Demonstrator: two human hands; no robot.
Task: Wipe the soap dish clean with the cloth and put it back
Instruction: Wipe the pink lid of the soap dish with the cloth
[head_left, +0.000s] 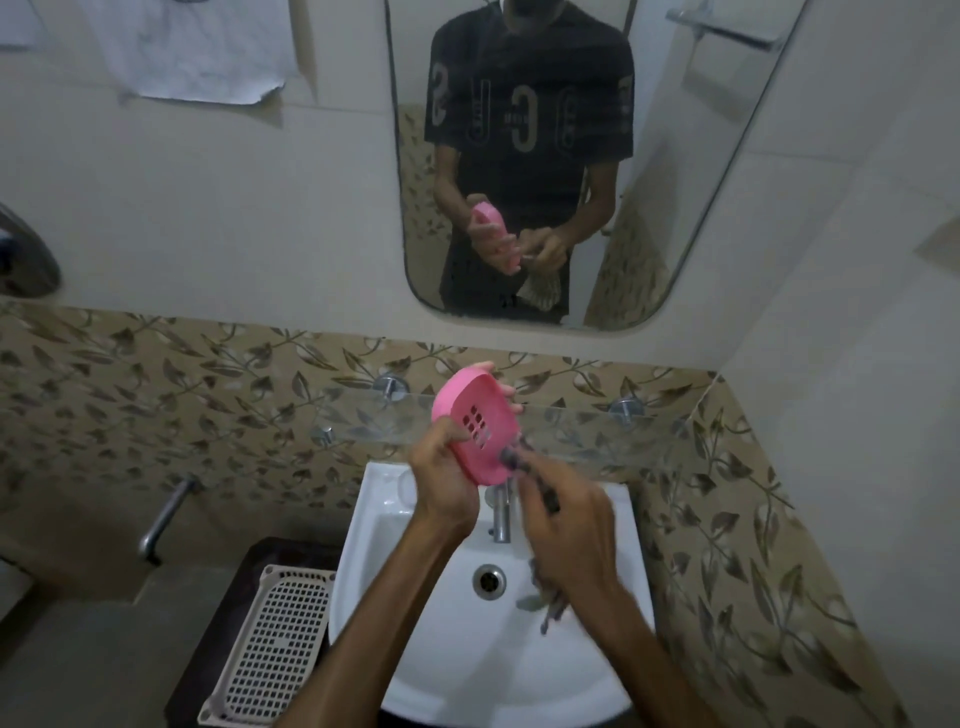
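Observation:
My left hand (447, 467) grips a pink soap dish (475, 421) with drain slots, holding it tilted on edge above the white sink (571, 675). The thumb lies on the near rim and the fingertips show behind the far rim. My right hand (563, 525) holds a dark patterned cloth (524, 460), bunched at the fingertips and touching the dish's lower right edge. The cloth's tail hangs under the wrist over the basin. The right hand is motion-blurred.
A glass shelf (597, 423) on metal brackets runs along the leaf-patterned tiles behind the dish. A chrome tap (501, 514) stands at the sink's back. A white perforated basket (275, 634) sits left of the sink, and a wall tap (166, 514) sticks out farther left. The mirror (675, 208) hangs above.

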